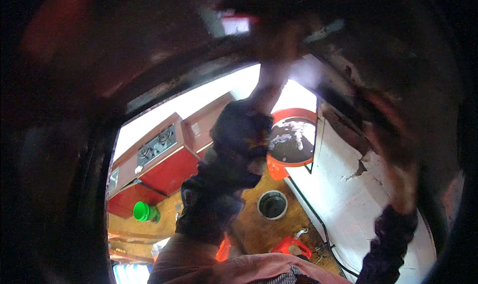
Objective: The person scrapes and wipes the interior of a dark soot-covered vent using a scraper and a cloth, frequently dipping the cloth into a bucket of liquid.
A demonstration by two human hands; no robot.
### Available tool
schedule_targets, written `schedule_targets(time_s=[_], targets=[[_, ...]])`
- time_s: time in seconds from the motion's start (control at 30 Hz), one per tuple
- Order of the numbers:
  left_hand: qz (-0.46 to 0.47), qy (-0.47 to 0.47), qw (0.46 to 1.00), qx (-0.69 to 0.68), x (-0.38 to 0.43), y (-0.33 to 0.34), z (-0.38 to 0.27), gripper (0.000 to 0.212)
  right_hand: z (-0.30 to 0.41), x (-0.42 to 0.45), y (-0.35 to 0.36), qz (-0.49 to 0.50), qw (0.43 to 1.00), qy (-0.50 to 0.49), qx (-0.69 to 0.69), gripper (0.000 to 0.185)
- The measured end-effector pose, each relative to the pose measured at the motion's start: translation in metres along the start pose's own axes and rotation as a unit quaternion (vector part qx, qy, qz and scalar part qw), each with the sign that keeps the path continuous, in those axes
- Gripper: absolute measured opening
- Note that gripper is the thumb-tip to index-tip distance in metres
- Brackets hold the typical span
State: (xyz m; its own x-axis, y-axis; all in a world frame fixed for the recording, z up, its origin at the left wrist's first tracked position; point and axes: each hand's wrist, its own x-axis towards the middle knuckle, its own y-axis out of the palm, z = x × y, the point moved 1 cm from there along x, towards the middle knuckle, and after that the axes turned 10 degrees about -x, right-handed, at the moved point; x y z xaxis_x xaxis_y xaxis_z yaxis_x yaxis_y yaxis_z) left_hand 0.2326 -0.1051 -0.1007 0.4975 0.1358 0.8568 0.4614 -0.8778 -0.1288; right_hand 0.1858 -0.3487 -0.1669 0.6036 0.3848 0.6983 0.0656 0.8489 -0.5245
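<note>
Both arms reach up into a dark, shadowed surround with a curved rim [186, 75] that frames the view. Near the top middle, my left hand [289, 41] is dim and blurred; its dark sleeve covers the forearm below. My right hand [381, 112] is a blur at the right, near the dark edge, above another dark sleeve. What either hand touches or holds cannot be made out. A small pale patch with a red edge [237, 24] shows left of my left hand. A pink garment [261, 267] covers my front.
An orange tub of dark, foam-flecked liquid [292, 140] stands beside a white panel [347, 175] with torn covering. Below are a round grey-rimmed container [272, 205], a red container [291, 246] and a black hose [321, 224]. At left, a two-burner gas hob [156, 146] tops red cabinets [168, 172]; a green bucket [145, 211] stands nearby.
</note>
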Motion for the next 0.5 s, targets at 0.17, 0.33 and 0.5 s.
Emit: schedule_targets(time_s=[0.17,0.33,0.5], targets=[[-0.059,0.343,0.897,0.272,0.007,0.0,0.003,0.03,-0.007,-0.012,-0.052,0.007,0.984,-0.073,-0.164,0.039],[-0.108,-0.104,0.939,-0.308,0.001,-0.005,0.023,0.023,0.02,0.022,0.003,0.037,0.999,0.01,0.003,0.031],[-0.092,-0.104,0.962,-0.236,-0.015,-0.036,-0.004,0.025,0.009,0.015,0.03,0.027,0.994,-0.07,0.077,0.034]])
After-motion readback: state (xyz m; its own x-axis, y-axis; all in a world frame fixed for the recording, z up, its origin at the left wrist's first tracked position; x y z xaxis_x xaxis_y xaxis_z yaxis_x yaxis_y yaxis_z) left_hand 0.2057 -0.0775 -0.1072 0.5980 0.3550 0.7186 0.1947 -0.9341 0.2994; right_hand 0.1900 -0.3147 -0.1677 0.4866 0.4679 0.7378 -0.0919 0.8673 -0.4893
